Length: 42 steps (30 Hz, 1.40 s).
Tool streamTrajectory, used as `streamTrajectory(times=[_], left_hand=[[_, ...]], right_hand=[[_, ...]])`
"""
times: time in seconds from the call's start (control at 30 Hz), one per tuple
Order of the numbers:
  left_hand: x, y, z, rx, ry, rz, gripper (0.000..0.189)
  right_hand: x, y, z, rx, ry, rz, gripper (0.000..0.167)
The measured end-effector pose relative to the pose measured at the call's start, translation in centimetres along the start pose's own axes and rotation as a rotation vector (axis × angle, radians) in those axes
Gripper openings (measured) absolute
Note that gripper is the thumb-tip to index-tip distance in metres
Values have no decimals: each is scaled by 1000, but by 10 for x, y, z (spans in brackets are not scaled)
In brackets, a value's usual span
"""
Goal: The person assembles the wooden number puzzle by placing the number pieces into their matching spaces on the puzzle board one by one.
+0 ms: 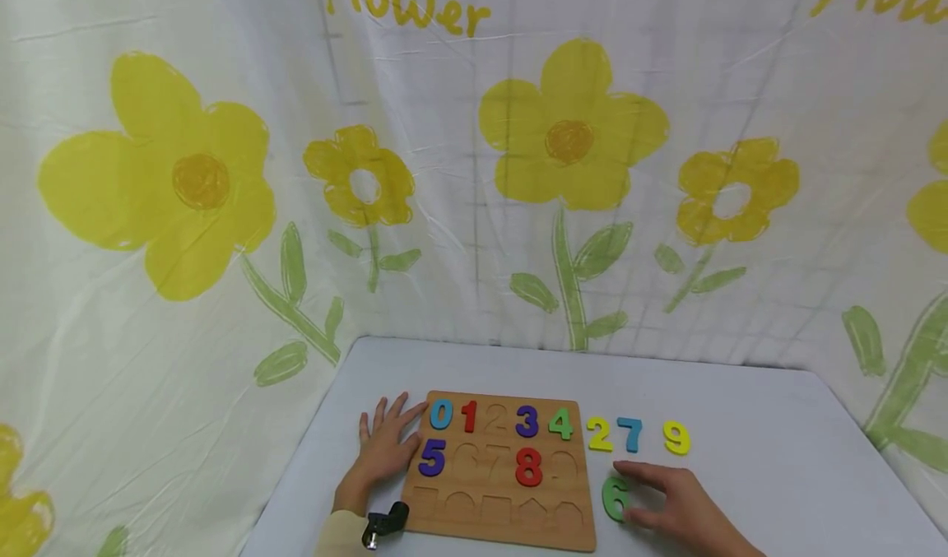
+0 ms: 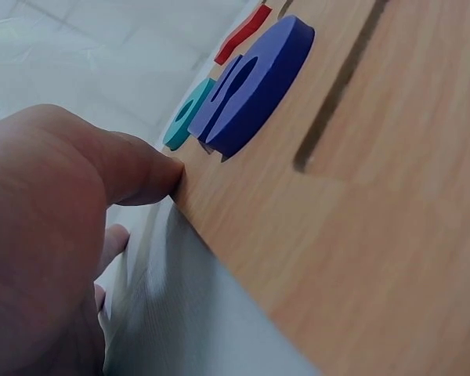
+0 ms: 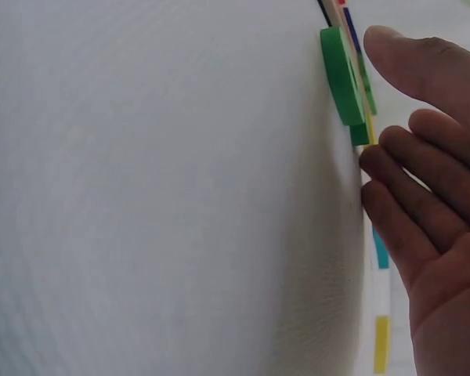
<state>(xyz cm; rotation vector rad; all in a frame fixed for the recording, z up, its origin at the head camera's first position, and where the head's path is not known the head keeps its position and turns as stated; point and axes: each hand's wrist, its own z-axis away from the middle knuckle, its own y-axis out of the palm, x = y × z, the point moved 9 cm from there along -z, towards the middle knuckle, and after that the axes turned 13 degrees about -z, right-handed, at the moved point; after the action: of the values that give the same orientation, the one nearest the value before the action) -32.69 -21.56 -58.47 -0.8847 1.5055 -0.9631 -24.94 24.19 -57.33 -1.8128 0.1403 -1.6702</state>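
Observation:
A wooden number board (image 1: 474, 531) lies on the white table. My left hand (image 1: 387, 448) rests at its left edge, fingers spread, the thumb touching the rim beside the purple 5 (image 2: 270, 82). Right of the board a green number 6 (image 1: 609, 501) lies on the table. My right hand (image 1: 680, 503) is over its right side, thumb and index finger apart around it; whether they touch it I cannot tell. In the right wrist view the thumb stands off the green 6 (image 3: 341, 78). Seated on the board are a blue 0 (image 1: 434, 415), red 1 (image 1: 470, 417), purple 3, green 4 and red 8 (image 1: 529, 466).
Above the green 6, a yellow 2 (image 1: 602, 438), a blue 7 (image 1: 633, 432) and a yellow 9 (image 1: 676, 433) lie loose on the table. Vacant cutouts show in the board. A flower-printed curtain (image 1: 444, 294) hangs behind the table. A black clip-like object (image 1: 387, 524) is by my left sleeve.

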Motion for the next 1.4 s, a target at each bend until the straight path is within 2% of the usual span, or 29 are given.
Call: streamTrajectory(times=[0.13,0.37,0.6,0.87,1.03,1.17,1.4], left_hand=[[1,2,0,4,-3,6,52],[4,3,0,5,-6,0,52],[1,-2,2,5,-2,17,52],[0,-2,1,1,0,21,52],[0,0,1,1,-2,17,52],[0,1,1,-3,1,13,52],[-1,-1,1,-11,2,15,52]], right_hand=[[-4,2,0,6,8,-1,69],[9,6,0,-8,-123,76,69],[2,12,-1,21,-7,79,71],[5,14,0,13,-45,99,68],[14,11,2,-19,-99,99,67],[24,8,-1,-56,-102,113,65],[54,5,-10,-140,-171,118,63]])
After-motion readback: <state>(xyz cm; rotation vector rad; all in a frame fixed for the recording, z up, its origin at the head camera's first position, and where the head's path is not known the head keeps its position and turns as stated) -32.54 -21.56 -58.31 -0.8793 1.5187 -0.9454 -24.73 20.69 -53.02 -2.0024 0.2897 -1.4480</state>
